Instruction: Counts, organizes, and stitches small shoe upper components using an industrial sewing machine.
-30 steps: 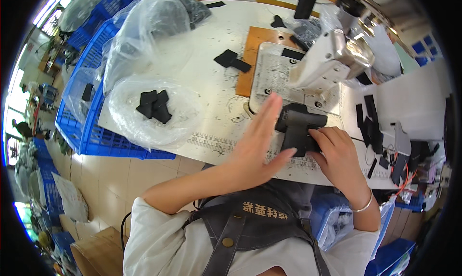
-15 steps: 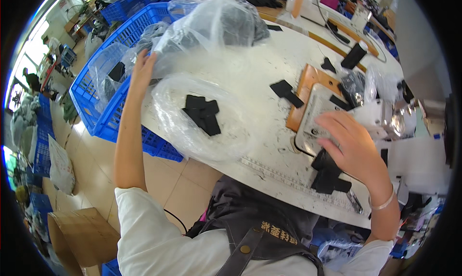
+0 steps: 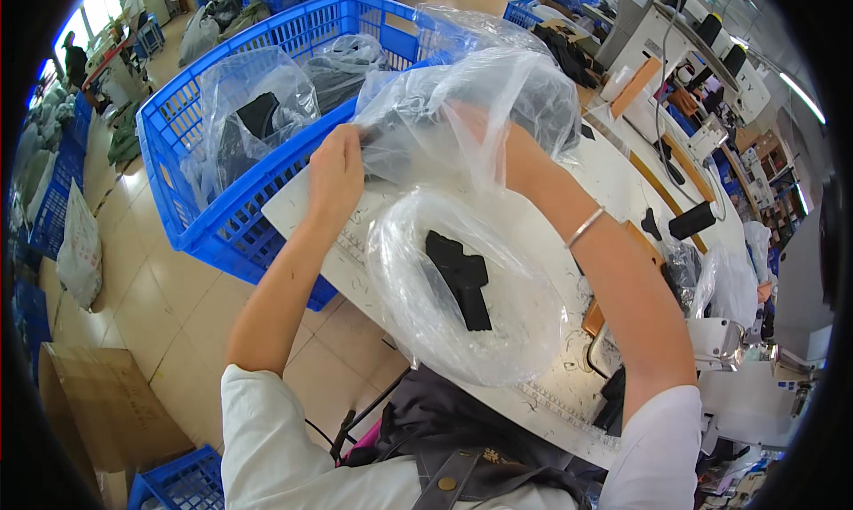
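Observation:
A large clear plastic bag [image 3: 524, 88] with dark pieces in it lies at the table's far left, against the blue basket. My left hand [image 3: 338, 174] is closed on the near left edge of this bag, its fingers curled. My right hand [image 3: 480, 126] reaches in under the clear film, which covers and blurs its fingers. Nearer to me, a second clear bag [image 3: 400, 270] stands with its rim rolled into a ring. Black fabric pieces [image 3: 462, 279] lie inside that ring.
The blue basket [image 3: 191, 221] at the left holds bagged dark pieces. To the right are a sewing machine [image 3: 715, 341], a black thread cone [image 3: 693, 219] and an orange-brown board [image 3: 593, 318], partly behind my right forearm. A cardboard box [image 3: 115, 412] stands on the floor.
My right hand has left the machine plate and gone far left into the large bag. My left hand has closed on the bag's edge. The view has turned.

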Demonstrator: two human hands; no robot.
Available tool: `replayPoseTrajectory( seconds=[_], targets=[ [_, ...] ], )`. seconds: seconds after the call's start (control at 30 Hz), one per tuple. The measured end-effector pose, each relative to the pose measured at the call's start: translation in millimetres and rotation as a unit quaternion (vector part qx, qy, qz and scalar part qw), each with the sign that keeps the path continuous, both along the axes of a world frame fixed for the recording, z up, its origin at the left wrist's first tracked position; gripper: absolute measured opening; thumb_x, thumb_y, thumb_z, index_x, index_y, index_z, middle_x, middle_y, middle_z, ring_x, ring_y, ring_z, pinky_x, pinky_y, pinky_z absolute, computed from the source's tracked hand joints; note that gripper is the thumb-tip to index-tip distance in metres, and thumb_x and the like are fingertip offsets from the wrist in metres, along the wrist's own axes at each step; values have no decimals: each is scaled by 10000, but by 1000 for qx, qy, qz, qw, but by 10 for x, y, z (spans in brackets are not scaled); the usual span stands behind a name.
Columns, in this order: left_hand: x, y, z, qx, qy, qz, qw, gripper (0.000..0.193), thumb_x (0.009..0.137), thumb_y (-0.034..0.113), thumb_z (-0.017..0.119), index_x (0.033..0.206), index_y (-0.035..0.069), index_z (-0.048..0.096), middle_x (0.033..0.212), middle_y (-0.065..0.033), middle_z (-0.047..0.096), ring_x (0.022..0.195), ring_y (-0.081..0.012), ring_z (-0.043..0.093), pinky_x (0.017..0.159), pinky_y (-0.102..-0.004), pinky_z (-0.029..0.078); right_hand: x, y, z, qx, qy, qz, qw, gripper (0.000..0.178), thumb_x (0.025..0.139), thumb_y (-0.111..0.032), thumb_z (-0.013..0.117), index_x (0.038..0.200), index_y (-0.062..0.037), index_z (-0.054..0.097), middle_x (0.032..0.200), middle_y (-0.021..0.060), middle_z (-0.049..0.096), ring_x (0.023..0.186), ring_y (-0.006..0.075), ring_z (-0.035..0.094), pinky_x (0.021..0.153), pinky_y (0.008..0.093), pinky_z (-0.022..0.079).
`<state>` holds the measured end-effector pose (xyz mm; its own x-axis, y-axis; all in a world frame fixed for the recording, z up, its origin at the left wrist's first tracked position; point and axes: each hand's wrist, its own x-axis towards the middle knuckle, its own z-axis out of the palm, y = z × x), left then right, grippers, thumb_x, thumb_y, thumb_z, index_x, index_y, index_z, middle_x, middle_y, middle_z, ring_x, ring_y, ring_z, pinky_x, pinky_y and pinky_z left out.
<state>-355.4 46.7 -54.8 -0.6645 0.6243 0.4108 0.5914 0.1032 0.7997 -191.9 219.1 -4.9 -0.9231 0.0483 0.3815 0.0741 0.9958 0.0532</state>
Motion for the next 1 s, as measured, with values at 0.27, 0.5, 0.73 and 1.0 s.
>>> replayPoseTrajectory(
  seconds=[0.27, 0.5, 0.73, 1.0],
  targets=[
    [-182, -8, -86, 310, -419, 28, 853, 240, 979, 176, 477, 1074, -6, 602, 1029, -67, 644, 918, -153, 605, 823, -281, 462, -367, -211, -416, 139, 150, 124, 971, 416, 810, -214, 550, 1187, -38, 567, 1184, 166, 569, 870, 270, 630, 828, 376, 492],
    [-275, -101, -68, 295, -424, 46, 855, 269, 958, 151, 492, 1145, -16, 589, 1121, -95, 635, 1039, -175, 587, 920, -314, 444, -191, -343, -319, -70, 7, 144, 987, 352, 767, -136, 608, 1102, -39, 564, 1004, 165, 637, 789, 303, 644, 677, 412, 534],
    [-49, -118, 9, 278, -481, -349, 754, 586, 831, 114, 564, 1374, -14, 385, 1346, -104, 490, 1243, -220, 460, 1053, -336, 335, -469, -77, -214, -289, -37, 55, 955, 392, 897, -236, 533, 1234, -35, 546, 1116, 147, 629, 872, 287, 665, 789, 374, 513],
    [-272, -93, -142, 175, -438, -274, 838, 661, 821, 65, 562, 1410, -56, 288, 1334, -160, 482, 1239, -247, 464, 1070, -361, 326, -302, 89, -114, -453, -173, 7, 874, 393, 859, -345, 607, 1099, -38, 653, 1053, 149, 665, 988, 255, 628, 873, 376, 480]
  ],
)
